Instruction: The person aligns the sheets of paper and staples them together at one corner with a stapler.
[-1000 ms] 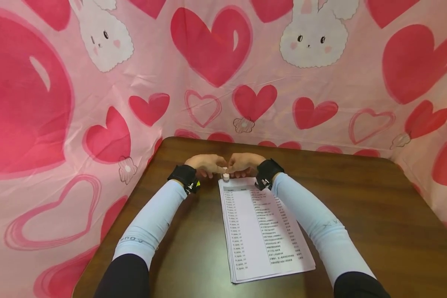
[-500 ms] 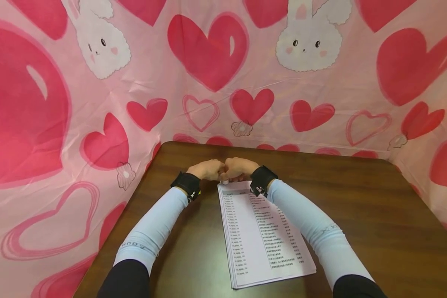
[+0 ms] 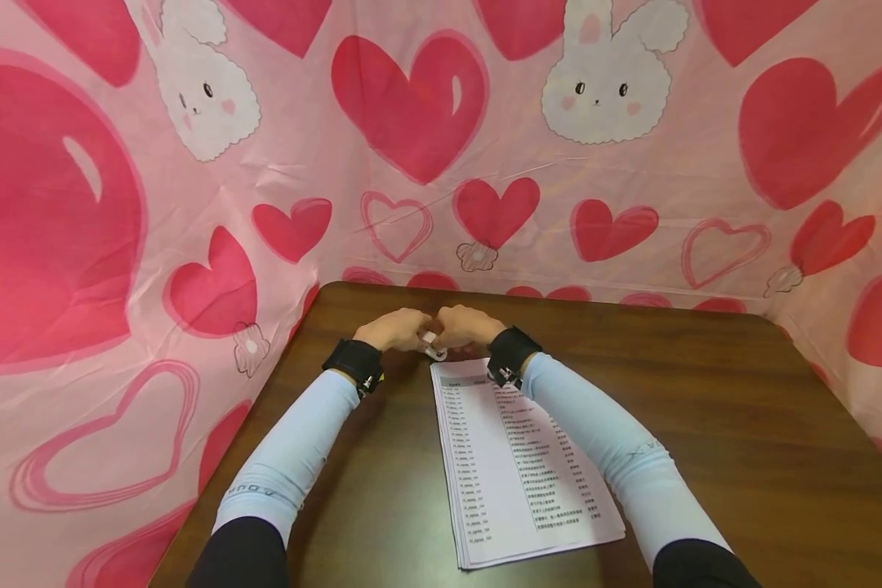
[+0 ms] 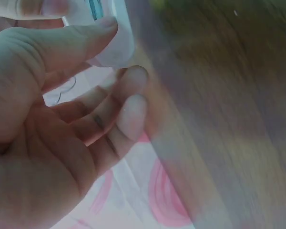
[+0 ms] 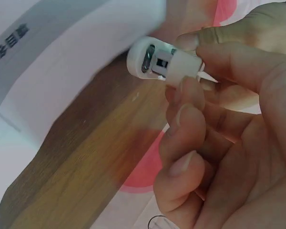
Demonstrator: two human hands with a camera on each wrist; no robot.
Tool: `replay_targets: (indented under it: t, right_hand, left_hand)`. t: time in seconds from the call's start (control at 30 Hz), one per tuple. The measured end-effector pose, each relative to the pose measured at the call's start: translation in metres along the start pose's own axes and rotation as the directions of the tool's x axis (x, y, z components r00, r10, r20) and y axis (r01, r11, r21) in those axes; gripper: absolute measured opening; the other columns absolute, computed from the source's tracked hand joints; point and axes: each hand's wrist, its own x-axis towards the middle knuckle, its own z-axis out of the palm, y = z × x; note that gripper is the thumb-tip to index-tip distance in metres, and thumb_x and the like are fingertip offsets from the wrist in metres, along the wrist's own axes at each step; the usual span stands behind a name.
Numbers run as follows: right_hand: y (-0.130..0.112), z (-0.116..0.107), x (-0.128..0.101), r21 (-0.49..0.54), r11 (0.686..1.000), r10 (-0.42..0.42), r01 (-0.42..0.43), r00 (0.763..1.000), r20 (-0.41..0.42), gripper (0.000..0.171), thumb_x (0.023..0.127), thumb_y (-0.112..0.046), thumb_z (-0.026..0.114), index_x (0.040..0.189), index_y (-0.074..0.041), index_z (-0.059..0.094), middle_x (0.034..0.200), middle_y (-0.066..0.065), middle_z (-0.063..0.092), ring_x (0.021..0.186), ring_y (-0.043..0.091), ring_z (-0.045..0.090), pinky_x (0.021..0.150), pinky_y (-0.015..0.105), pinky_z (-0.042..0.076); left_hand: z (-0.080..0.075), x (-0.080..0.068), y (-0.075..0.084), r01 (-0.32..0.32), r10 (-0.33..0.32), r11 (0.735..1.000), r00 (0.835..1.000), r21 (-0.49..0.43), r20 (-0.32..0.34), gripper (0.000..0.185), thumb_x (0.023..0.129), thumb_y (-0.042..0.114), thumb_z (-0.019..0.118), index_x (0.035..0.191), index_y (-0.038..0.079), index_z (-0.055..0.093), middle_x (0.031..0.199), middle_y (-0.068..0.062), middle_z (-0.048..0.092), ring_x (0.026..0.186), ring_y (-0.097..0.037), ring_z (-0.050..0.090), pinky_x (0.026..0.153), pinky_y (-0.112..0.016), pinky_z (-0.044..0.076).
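A small white device that looks like a mini stapler (image 3: 429, 336) is held between both hands just beyond the far left corner of a stack of printed sheets (image 3: 485, 457). My left hand (image 3: 397, 330) pinches it; in the left wrist view the thumb lies on the stapler (image 4: 117, 40) and the lower fingers are loosely bent. My right hand (image 3: 470, 327) grips its other part. The right wrist view shows the stapler's (image 5: 152, 59) rounded end, with metal parts inside, sticking out past the thumb and curled fingers. Fingers hide the rest of it.
A brown wooden table (image 3: 706, 425) lies under everything, its far edge close behind the hands. A pink cloth (image 3: 404, 98) printed with hearts and rabbits hangs around the back and sides.
The stapler has moved off the corner of the sheets, slightly away and up, with both hands. It is now turned and shows a gap between its parts. The stack lies still.
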Motion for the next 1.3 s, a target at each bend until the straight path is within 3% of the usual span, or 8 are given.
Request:
replay_targets:
  t: [0.23,0.57,0.7,0.93,1.1,1.3]
  right_hand:
    - [-0.008,0.002,0.003,-0.009,0.999,-0.043,0.042,0.998,-0.036,0.013,0.085,-0.027,0.071,0.088,-0.014,0.07,0.066,-0.002,0.06,0.053,0.013,0.056,0.045,0.025,0.045]
    - [-0.021,0.007,0.012,-0.044,0.997,-0.072,0.069,0.995,-0.064,0.013,0.085,-0.027,0.074,0.087,-0.015,0.072,0.069,-0.003,0.06,0.057,0.014,0.056,0.046,0.026,0.041]
    - [-0.021,0.014,0.015,-0.026,0.997,-0.073,0.072,0.995,-0.062,0.013,0.086,-0.028,0.073,0.09,-0.015,0.071,0.071,-0.003,0.061,0.06,0.014,0.056,0.048,0.026,0.042]
    - [-0.007,0.017,0.007,0.104,0.985,-0.139,0.14,0.99,-0.016,0.019,0.094,-0.031,0.063,0.096,-0.013,0.067,0.07,-0.003,0.057,0.056,0.015,0.057,0.047,0.023,0.044]
    - [0.019,0.013,-0.006,0.15,0.971,-0.194,0.187,0.98,0.034,0.031,0.097,-0.037,0.058,0.093,-0.008,0.067,0.067,-0.002,0.054,0.055,0.015,0.053,0.048,0.024,0.041]
    - [0.047,0.023,-0.013,0.075,0.99,-0.134,0.122,0.971,0.198,0.03,0.09,-0.042,0.068,0.078,-0.015,0.062,0.063,-0.006,0.05,0.055,0.013,0.05,0.049,0.024,0.038]
  left_hand:
    - [-0.007,-0.011,-0.007,0.088,-0.093,0.993,0.993,0.074,0.068,0.034,0.085,0.026,0.076,0.111,0.008,0.064,0.091,-0.003,0.064,0.083,-0.019,0.057,0.074,-0.036,0.049]
    - [-0.009,-0.023,-0.009,0.237,-0.239,0.971,0.967,0.041,0.091,0.03,0.083,0.026,0.078,0.106,0.012,0.065,0.093,-0.004,0.065,0.086,-0.022,0.057,0.074,-0.042,0.049]
    - [-0.005,-0.023,-0.013,0.246,-0.248,0.969,0.963,0.031,0.104,0.03,0.083,0.026,0.077,0.107,0.013,0.065,0.094,-0.004,0.064,0.086,-0.021,0.057,0.073,-0.043,0.049]
    - [0.003,-0.023,-0.016,0.246,-0.249,0.968,0.96,0.04,0.127,0.037,0.085,0.031,0.076,0.116,0.014,0.064,0.097,-0.004,0.064,0.088,-0.022,0.057,0.082,-0.044,0.05]
    - [-0.009,-0.029,-0.007,0.23,-0.232,0.973,0.967,0.035,0.106,0.043,0.088,0.037,0.071,0.123,0.013,0.061,0.106,-0.006,0.066,0.094,-0.024,0.059,0.085,-0.046,0.05]
    - [-0.028,-0.036,0.006,0.151,-0.152,0.988,0.987,0.032,0.046,0.048,0.092,0.038,0.064,0.129,0.008,0.058,0.121,-0.01,0.065,0.109,-0.025,0.059,0.097,-0.047,0.048]
